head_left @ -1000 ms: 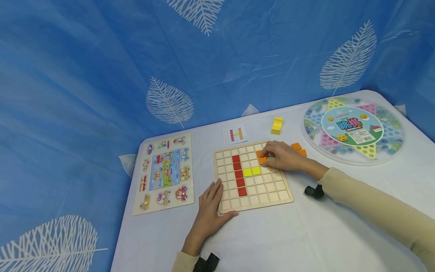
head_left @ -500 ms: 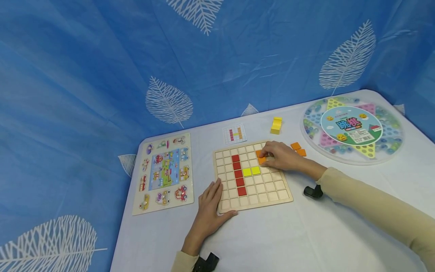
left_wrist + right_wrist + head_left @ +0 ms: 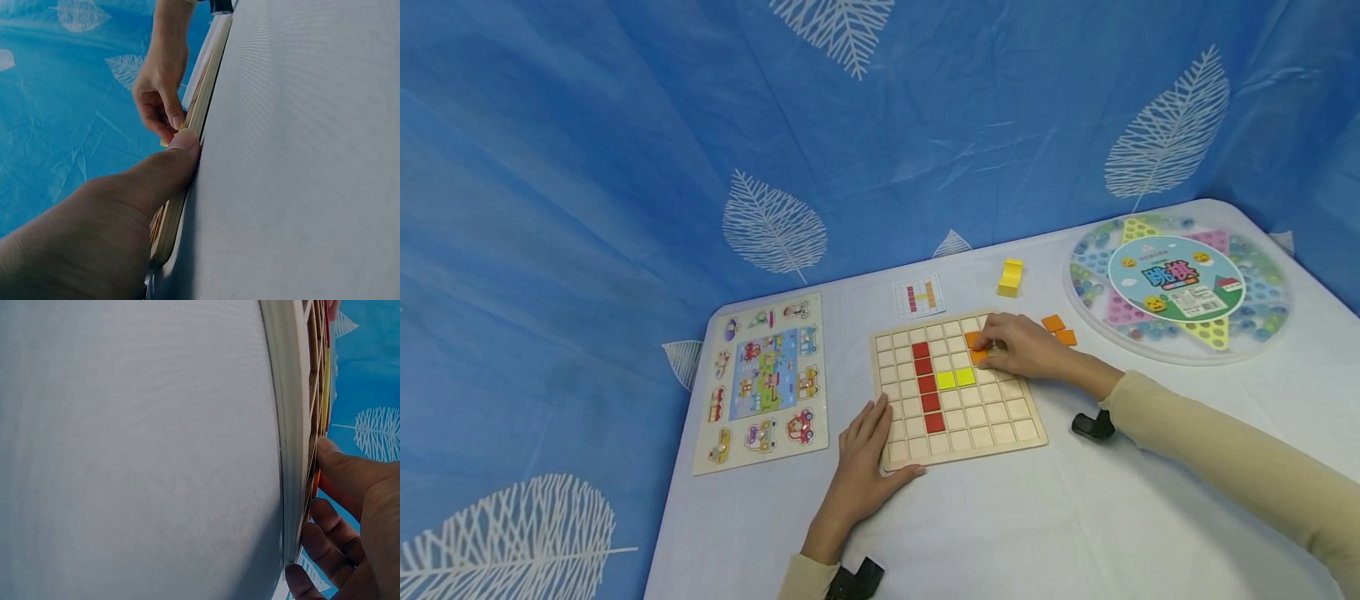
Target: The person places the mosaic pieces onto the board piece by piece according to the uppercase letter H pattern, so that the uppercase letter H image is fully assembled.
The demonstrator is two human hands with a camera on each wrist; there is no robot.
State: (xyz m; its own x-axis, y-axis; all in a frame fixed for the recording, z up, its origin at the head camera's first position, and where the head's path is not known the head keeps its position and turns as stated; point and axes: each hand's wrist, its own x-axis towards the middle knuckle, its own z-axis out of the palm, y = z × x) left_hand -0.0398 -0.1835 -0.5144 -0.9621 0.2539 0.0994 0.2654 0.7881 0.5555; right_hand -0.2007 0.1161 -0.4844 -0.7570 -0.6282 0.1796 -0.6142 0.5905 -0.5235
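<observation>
A wooden grid board (image 3: 998, 414) lies on the white table, with a column of several red tiles (image 3: 927, 384) and two yellow tiles (image 3: 956, 379) in its cells. My right hand (image 3: 1024, 347) bends over the board's upper right part, thumb and fingers pinching an orange tile (image 3: 978, 356) in the grid. Another orange tile (image 3: 972, 338) sits just above it, partly covered by the fingers. At the lower left corner my left hand (image 3: 860, 473) rests with straight fingers along the side and its thumb by the near edge. The left wrist view has that thumb (image 3: 181, 142) against the board's edge.
Loose orange tiles (image 3: 1055, 324) lie right of the board. Behind it are a pattern card (image 3: 919, 297) and a yellow block (image 3: 1011, 278). A picture puzzle board (image 3: 760, 383) lies left; a round Chinese checkers box (image 3: 1180, 283) with marbles sits at right.
</observation>
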